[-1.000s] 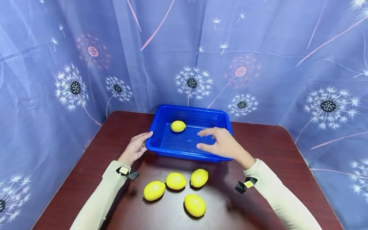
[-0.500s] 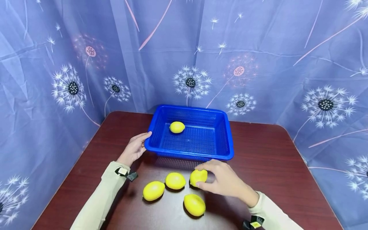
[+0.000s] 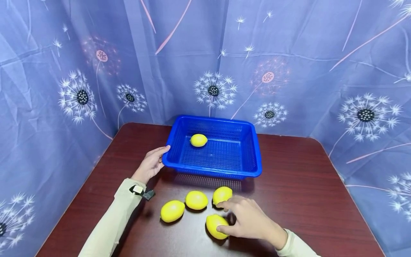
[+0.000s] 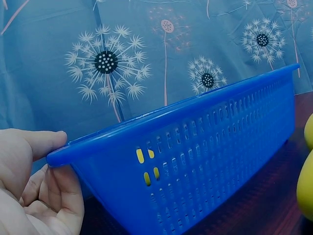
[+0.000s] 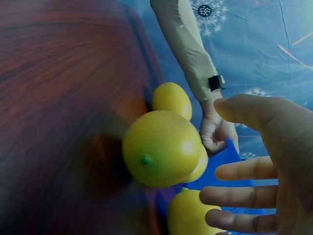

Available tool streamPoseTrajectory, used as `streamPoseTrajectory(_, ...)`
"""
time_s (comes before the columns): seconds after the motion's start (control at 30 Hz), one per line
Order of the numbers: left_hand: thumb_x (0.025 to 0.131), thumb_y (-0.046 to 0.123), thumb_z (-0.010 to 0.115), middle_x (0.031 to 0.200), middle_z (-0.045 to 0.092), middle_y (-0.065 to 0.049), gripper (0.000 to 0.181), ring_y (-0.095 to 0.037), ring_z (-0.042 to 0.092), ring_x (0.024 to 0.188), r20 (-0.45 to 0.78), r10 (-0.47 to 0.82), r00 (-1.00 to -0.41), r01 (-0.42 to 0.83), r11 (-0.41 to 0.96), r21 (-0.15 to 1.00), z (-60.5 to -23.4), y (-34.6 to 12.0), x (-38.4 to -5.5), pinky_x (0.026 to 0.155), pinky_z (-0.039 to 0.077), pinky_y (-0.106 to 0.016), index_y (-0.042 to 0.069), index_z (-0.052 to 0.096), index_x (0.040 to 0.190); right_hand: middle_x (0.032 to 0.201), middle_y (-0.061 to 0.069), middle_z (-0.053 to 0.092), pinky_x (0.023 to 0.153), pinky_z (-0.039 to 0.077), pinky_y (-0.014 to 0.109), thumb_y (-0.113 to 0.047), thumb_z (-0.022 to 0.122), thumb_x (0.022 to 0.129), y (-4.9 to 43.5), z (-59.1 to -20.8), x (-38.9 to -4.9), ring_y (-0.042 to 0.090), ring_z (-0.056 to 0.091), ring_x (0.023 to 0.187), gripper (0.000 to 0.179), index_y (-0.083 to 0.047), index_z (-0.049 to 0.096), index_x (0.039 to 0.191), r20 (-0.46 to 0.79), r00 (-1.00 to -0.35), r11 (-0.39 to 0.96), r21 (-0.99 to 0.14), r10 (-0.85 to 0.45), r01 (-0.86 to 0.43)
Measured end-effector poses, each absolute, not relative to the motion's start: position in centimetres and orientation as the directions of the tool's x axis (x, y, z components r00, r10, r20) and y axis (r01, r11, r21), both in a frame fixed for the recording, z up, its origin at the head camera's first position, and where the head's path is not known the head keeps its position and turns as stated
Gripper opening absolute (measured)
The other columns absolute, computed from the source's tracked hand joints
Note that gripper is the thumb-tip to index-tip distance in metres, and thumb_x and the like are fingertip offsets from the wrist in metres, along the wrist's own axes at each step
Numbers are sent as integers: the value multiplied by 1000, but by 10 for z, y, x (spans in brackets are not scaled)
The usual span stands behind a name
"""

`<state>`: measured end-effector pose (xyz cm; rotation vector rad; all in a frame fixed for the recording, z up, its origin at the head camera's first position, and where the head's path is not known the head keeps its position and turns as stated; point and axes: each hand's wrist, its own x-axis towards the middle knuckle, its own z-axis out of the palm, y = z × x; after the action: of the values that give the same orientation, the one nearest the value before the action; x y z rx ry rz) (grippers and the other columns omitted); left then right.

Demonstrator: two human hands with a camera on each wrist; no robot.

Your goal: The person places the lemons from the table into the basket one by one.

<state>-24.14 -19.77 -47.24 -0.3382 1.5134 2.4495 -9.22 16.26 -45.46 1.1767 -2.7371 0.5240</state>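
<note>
My left hand (image 3: 150, 166) pinches the left rim of a blue plastic basket (image 3: 210, 171), thumb on top and fingers curled beneath, as the left wrist view shows. One yellow lemon (image 3: 198, 140) lies inside, toward the back left. Several more lemons lie on the table in front. Over the two on the right, my right hand (image 3: 252, 217) hovers with fingers spread. Its thumb overlaps the nearest lemon (image 3: 214, 225), and its fingertips overlap the lemon (image 3: 222, 195) behind. In the right wrist view a gap shows between the fingers and the nearest lemon (image 5: 161, 147).
Left of the right hand are two other lemons, a middle lemon (image 3: 196, 200) and a left lemon (image 3: 172, 211). The dark red wooden table (image 3: 295, 167) has a blue dandelion-print curtain (image 3: 179, 71) along its back and sides.
My right hand has come out from over the basket, reached round the back right lemon, then moved toward the nearest one. That lemon stays on the table. My left hand keeps its hold.
</note>
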Motion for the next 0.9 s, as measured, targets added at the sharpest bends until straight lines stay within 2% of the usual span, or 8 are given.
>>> streamPoseTrajectory(0.2,103,16,64,84,74,1,9,-10,68,72,-299,94,-950,-309,-440,843,-472,-198,-238,69,58,-21,11,71,99,96,-10,70,64,53,31,-67,76,79,159,-461,-89,4,62,88,59,-23,74,117,163,-691,650,-243,-704,-720)
streamPoseTrajectory(0.4,102,15,65,83,74,3,8,-8,68,71,-298,93,-950,-308,-439,844,-473,-198,-239,68,59,-22,12,70,98,105,-10,73,60,49,27,-69,77,77,154,-465,-88,6,65,87,59,-24,74,116,118,-678,639,-248,-726,-728)
streamPoseTrajectory(0.5,101,16,66,82,74,2,7,-8,68,70,-312,80,-947,-315,-434,844,-472,-198,-240,68,59,-22,13,70,96,103,-12,73,59,47,26,-67,78,76,153,-465,-87,6,64,84,57,-25,74,115,99,-674,639,-243,-732,-730)
streamPoseTrajectory(0.67,101,18,67,84,74,2,7,-9,69,72,-324,63,-944,-319,-424,848,-473,-198,-241,69,60,-23,14,69,96,101,-14,72,60,49,26,-61,81,76,150,-466,-86,6,64,84,52,-25,73,113,95,-673,637,-251,-733,-729)
streamPoseTrajectory(0.9,102,17,66,83,74,3,11,-9,69,72,-322,64,-944,-317,-440,840,-473,-198,-242,69,59,-22,16,70,91,105,-14,71,68,53,30,-57,81,77,151,-466,-83,7,65,92,48,-25,73,113,113,-679,636,-266,-726,-725)
